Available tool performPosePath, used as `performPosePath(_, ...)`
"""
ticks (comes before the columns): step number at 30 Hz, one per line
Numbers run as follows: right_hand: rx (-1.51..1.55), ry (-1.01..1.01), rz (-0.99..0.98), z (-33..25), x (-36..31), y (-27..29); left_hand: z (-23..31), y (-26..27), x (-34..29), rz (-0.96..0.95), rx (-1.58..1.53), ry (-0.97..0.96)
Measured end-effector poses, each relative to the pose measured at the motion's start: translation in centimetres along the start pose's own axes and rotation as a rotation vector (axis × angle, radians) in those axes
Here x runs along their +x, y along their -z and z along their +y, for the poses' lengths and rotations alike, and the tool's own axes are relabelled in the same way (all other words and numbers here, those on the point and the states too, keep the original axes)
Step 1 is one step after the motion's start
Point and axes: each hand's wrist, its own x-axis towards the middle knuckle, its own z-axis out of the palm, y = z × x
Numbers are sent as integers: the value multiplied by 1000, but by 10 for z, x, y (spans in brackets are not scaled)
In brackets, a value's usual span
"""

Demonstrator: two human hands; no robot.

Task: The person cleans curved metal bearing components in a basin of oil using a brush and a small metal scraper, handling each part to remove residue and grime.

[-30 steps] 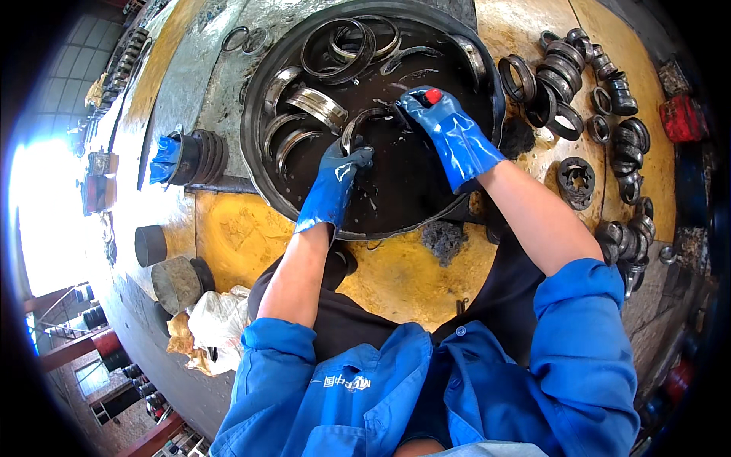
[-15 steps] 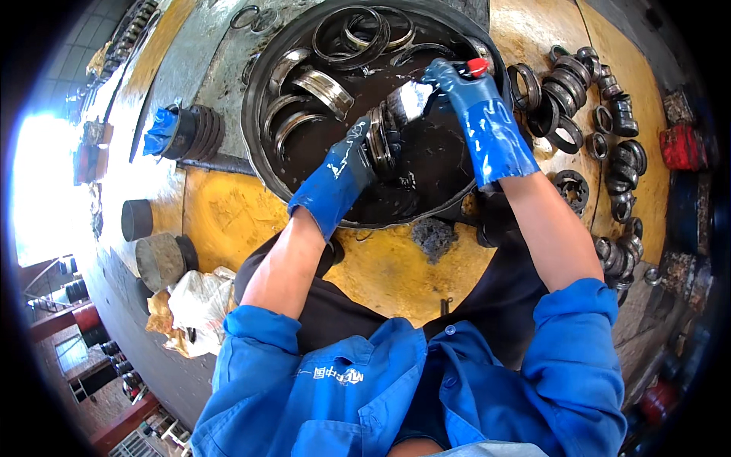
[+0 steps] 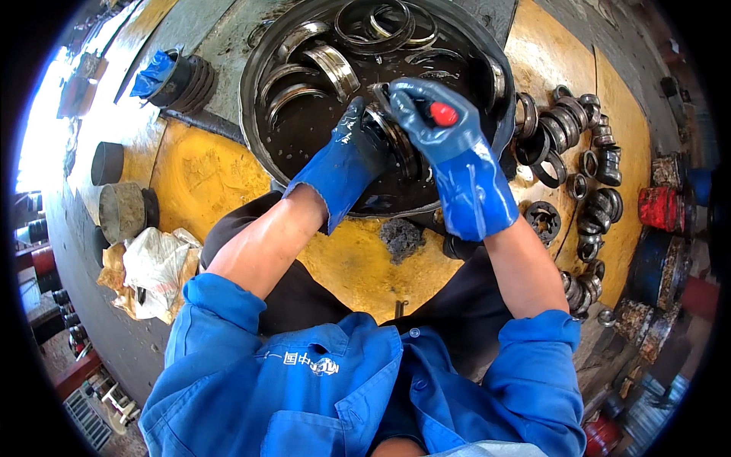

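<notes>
The left hand (image 3: 354, 152), in a blue glove, was closed on a grooved ring (image 3: 397, 141), gripping it over the near half of the basin (image 3: 251, 126). The right hand (image 3: 442, 126), gloved too, was closed round a tool with a red handle (image 3: 443, 114), just right of that ring; the tool's working end could not be made out.

Dark liquid (image 3: 324, 141) lay in the basin. A wide bright ring (image 3: 333, 70) leaned at its far left, two thin rings (image 3: 295, 95) sat partly sunk nearer, and more hoops (image 3: 375, 27) overlapped at the far side.

Right of the basin, loose rings (image 3: 562, 131) lay in rows, with a toothed disc (image 3: 543, 221) nearer. A dark wad (image 3: 402, 240) rested on the yellow board (image 3: 209, 175) just below the near rim. To the left were a ring stack (image 3: 186, 87) with blue plastic in it, two cylinders (image 3: 122, 212) and a white bag (image 3: 160, 263).
</notes>
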Motion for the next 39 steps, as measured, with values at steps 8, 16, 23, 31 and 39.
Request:
performPosePath(8,-513,406,-175,-21,-20,-1,22,11,-16,136,-292,-32)
performPosePath(16,-525,458,-266,-17,-36,5,38,-4,-11,161,-562,31)
performPosePath(23,-498,361,-279,-18,-45,17,36,22,9,81,-518,103)
performPosePath(31,-198,-133,-193,-10,-49,59,19,48,18,61,-454,94)
performPosePath(39,-47,-396,-139,2,-23,35,10,58,-4,-95,-345,84)
